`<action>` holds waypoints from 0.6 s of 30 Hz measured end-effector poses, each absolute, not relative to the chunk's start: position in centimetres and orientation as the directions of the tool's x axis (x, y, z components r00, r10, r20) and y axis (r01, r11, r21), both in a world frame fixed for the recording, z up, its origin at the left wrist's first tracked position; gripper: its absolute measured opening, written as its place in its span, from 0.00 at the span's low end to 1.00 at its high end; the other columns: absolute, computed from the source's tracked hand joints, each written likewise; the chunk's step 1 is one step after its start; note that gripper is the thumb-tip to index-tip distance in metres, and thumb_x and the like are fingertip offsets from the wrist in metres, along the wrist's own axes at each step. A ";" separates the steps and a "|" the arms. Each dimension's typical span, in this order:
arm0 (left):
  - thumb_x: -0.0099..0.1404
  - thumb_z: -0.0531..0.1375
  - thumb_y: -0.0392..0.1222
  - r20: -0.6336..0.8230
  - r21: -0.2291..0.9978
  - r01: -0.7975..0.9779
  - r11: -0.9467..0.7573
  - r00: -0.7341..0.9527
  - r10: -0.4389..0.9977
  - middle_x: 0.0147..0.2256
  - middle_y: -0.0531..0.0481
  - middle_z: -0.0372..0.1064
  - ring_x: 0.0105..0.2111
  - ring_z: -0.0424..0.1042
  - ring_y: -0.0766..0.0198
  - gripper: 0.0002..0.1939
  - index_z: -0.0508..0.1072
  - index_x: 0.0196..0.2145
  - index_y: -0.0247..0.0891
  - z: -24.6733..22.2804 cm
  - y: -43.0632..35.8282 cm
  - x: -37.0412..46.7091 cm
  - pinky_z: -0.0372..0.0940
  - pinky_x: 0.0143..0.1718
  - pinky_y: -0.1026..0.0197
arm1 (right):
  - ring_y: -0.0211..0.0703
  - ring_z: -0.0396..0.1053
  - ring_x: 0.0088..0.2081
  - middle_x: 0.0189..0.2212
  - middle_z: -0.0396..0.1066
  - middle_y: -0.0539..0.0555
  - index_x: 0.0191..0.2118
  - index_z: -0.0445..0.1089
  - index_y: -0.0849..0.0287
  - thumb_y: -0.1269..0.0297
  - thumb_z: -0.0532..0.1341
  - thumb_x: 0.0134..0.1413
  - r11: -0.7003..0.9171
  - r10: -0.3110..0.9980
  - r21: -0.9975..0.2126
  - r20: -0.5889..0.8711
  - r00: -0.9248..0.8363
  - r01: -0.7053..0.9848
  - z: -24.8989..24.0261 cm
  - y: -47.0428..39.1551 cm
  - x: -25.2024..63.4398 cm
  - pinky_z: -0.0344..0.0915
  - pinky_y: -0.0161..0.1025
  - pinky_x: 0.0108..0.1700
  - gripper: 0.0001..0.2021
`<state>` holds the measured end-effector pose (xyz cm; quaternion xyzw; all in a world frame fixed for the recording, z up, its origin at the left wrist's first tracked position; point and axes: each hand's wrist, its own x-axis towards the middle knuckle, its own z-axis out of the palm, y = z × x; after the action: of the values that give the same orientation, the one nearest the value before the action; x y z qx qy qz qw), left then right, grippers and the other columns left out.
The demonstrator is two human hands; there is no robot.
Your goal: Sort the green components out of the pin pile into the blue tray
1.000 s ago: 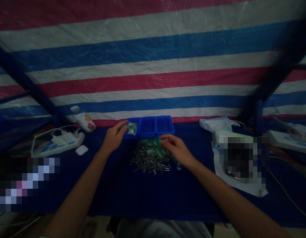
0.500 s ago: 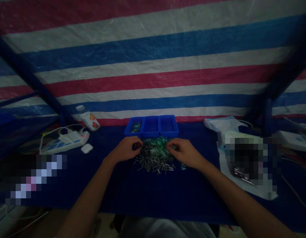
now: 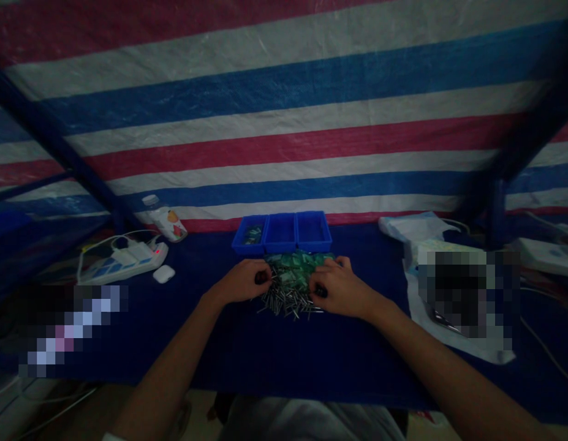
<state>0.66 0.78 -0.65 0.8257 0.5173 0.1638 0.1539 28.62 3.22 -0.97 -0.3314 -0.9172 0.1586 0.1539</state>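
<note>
A pile of metal nails or screws (image 3: pixel 286 301) lies on the dark blue table surface, with small green packets (image 3: pixel 298 267) heaped against its far side. At the pile's left edge, my left hand (image 3: pixel 250 280) has its fingers curled and thumb close to the forefinger; what it may hold is too small to make out. My right hand (image 3: pixel 337 285) is at the right side of the pile, fingers bent in a pinch over the nails, its contents hidden. Just behind the heap stands a blue three-compartment tray (image 3: pixel 281 250). Small greenish pieces (image 3: pixel 253 234) lie in its left compartment; the other two look bare.
On the left are a power strip (image 3: pixel 122 267) with plugs, a white case (image 3: pixel 164 274) and a bottle (image 3: pixel 170 223). White plastic wrapping (image 3: pixel 415 229) and a blurred-out item lie on the right. A striped sheet (image 3: pixel 284 141) hangs behind.
My right hand has moved nearer, from the green packets down to the nails. My left hand has shifted slightly right and nearer, staying at the pile's left edge.
</note>
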 end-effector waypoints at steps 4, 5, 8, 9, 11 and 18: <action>0.61 0.61 0.37 0.117 0.410 0.817 -0.406 0.395 0.911 0.28 0.51 0.74 0.26 0.70 0.65 0.04 0.76 0.30 0.38 -0.6 0.8 0.8 0.62 0.29 0.63 | 0.49 0.66 0.42 0.30 0.74 0.52 0.28 0.73 0.57 0.68 0.62 0.52 0.738 0.654 -0.374 0.195 -0.731 0.561 -1.0 3.0 28.3 0.46 0.53 0.53 0.04; 0.61 0.61 0.37 0.120 0.403 0.818 -0.409 0.396 0.910 0.28 0.51 0.74 0.26 0.70 0.64 0.04 0.76 0.30 0.38 -0.6 0.8 0.8 0.62 0.29 0.63 | 0.48 0.66 0.41 0.29 0.74 0.52 0.28 0.73 0.57 0.68 0.62 0.52 0.739 0.654 -0.376 0.198 -0.730 0.559 -1.0 2.9 28.3 0.46 0.53 0.53 0.04; 0.62 0.60 0.37 0.138 0.401 0.818 -0.412 0.391 0.910 0.29 0.51 0.74 0.27 0.72 0.63 0.05 0.76 0.31 0.39 -0.5 0.9 0.8 0.63 0.31 0.62 | 0.47 0.66 0.40 0.27 0.73 0.52 0.26 0.72 0.57 0.69 0.62 0.52 0.735 0.655 -0.400 0.212 -0.726 0.547 -0.8 2.9 28.4 0.45 0.54 0.54 0.05; 0.62 0.60 0.36 0.147 0.405 0.818 -0.408 0.383 0.912 0.29 0.51 0.74 0.28 0.72 0.63 0.05 0.76 0.31 0.39 -0.5 0.8 0.9 0.63 0.31 0.62 | 0.47 0.66 0.40 0.27 0.73 0.51 0.25 0.72 0.57 0.69 0.62 0.51 0.731 0.658 -0.415 0.218 -0.721 0.542 -0.7 3.0 28.6 0.45 0.54 0.54 0.06; 0.63 0.59 0.36 0.165 0.412 0.820 -0.398 0.363 0.917 0.30 0.51 0.74 0.28 0.73 0.62 0.05 0.77 0.32 0.39 -0.4 0.9 0.9 0.63 0.32 0.62 | 0.46 0.66 0.39 0.27 0.72 0.50 0.26 0.72 0.57 0.70 0.61 0.51 0.714 0.671 -0.457 0.235 -0.703 0.530 -0.4 3.2 28.9 0.46 0.54 0.54 0.06; 0.67 0.59 0.40 0.191 0.386 0.840 -0.380 0.330 0.924 0.31 0.50 0.75 0.30 0.73 0.61 0.07 0.78 0.35 0.39 -0.5 1.0 0.8 0.63 0.33 0.60 | 0.39 0.64 0.30 0.26 0.69 0.50 0.29 0.69 0.56 0.49 0.58 0.60 0.519 0.806 -0.746 0.264 -0.529 0.418 0.8 4.7 29.7 0.57 0.41 0.39 0.17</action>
<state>0.79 1.02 -0.50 0.8082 0.5459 0.1920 0.1092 29.74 4.68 0.84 -0.3754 -0.8155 0.3157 0.3072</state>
